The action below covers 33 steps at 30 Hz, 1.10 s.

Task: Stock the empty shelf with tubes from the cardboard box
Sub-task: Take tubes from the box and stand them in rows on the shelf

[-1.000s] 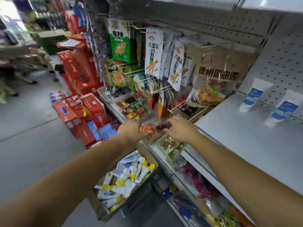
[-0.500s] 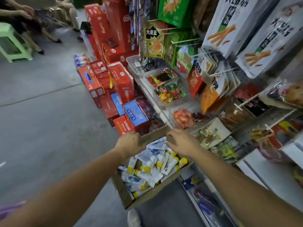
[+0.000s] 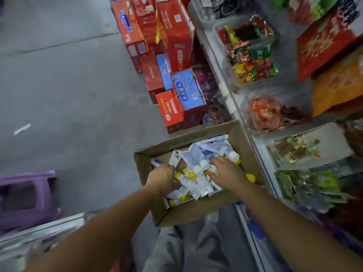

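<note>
Nearest, grey trousers (image 3: 188, 250) at the bottom edge, a purple stool (image 3: 25, 199) low on the left. Just beyond, both bare forearms reaching down into an open cardboard box (image 3: 198, 211) on the grey floor (image 3: 68, 95), hard against the shelf edge (image 3: 261, 160) on the right. Inside the box, a loose heap of tubes (image 3: 196, 169), white and pale blue, some capped yellow, some white, lying crosswise over one another. Left hand (image 3: 164, 178) palm down at the box's left side, fingers curled into the tubes and resting on them; whether closed around one, impossible to tell, fingertips hidden under the hand. Right hand (image 3: 227, 171) palm down over the middle of the heap, fingers bent and touching the caps; grip likewise impossible to tell, no tube plainly lifted. Right of the box, shelf bins with bagged snacks (image 3: 294, 150), blurred. Farther along the shelf, a clear bin of red packets (image 3: 265, 112), then a bin of mixed bright packets (image 3: 251, 61). Beyond the box on the floor, a stack of red and blue cartons (image 3: 170, 75) leaning against the shelf base. Far left on the floor, a small white scrap (image 3: 22, 128).
</note>
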Motion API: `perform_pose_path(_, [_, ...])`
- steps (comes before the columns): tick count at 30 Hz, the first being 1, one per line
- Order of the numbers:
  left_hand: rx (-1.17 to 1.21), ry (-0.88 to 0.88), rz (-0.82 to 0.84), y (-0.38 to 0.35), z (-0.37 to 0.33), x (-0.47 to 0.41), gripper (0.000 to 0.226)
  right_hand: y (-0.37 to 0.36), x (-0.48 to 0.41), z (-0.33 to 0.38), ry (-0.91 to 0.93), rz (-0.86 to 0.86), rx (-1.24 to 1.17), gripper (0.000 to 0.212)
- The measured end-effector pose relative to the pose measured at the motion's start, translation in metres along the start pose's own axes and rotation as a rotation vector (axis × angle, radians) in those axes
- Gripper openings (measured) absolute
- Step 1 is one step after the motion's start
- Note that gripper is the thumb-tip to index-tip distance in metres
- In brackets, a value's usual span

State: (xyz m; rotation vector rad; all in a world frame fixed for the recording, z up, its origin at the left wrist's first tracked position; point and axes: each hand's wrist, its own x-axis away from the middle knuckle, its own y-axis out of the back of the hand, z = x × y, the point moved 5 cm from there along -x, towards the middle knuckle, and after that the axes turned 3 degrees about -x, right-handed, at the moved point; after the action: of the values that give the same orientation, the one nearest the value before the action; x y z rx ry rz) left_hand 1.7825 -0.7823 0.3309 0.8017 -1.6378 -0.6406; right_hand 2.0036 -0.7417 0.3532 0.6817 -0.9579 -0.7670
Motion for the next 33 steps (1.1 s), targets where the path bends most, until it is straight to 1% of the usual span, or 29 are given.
perform_pose_path(6, [0.024, 0.042, 0.054, -0.058, -0.001, -0.007, 0.044, -0.029, -0.024, -0.017, -0.015, 0.089, 0.034, 0.047])
perform_pose_path(9, [0.035, 0.039, 0.092, -0.079, 0.000, -0.011, 0.043, -0.036, -0.037, -0.024, -0.029, 0.086, 0.028, 0.047])
perform_pose_path(12, [0.068, 0.063, 0.101, -0.093, 0.004, -0.020, 0.041, -0.042, -0.050, -0.032, -0.032, 0.068, 0.038, 0.040])
perform_pose_path(15, [0.133, 0.098, 0.098, -0.100, 0.003, -0.033, 0.037, -0.048, -0.061, -0.040, -0.055, 0.069, 0.047, 0.039])
perform_pose_path(17, [0.226, 0.132, 0.060, -0.100, -0.001, -0.043, 0.038, -0.052, -0.069, -0.042, -0.086, 0.077, 0.035, 0.041])
perform_pose_path(19, [0.374, 0.173, 0.007, -0.098, -0.009, -0.054, 0.042, -0.055, -0.076, -0.041, -0.103, 0.061, 0.016, 0.043])
perform_pose_path(23, [0.616, 0.294, -0.090, -0.091, -0.028, -0.074, 0.038, -0.062, -0.091, -0.036, -0.119, 0.049, 0.010, 0.043])
perform_pose_path(26, [0.748, 0.342, -0.139, -0.087, -0.044, -0.085, 0.050, -0.071, -0.097, -0.034, -0.161, 0.059, 0.015, 0.042])
perform_pose_path(29, [0.832, 0.370, -0.161, -0.090, -0.051, -0.092, 0.049, -0.077, -0.101, -0.034, -0.181, 0.054, 0.035, 0.039])
perform_pose_path(31, [0.836, 0.404, -0.134, -0.096, -0.049, -0.095, 0.050, -0.079, -0.105, -0.034, -0.203, 0.037, 0.038, 0.037])
perform_pose_path(33, [0.869, 0.448, -0.108, -0.103, -0.048, -0.097, 0.062, -0.082, -0.109, -0.035, -0.236, 0.030, 0.053, 0.037])
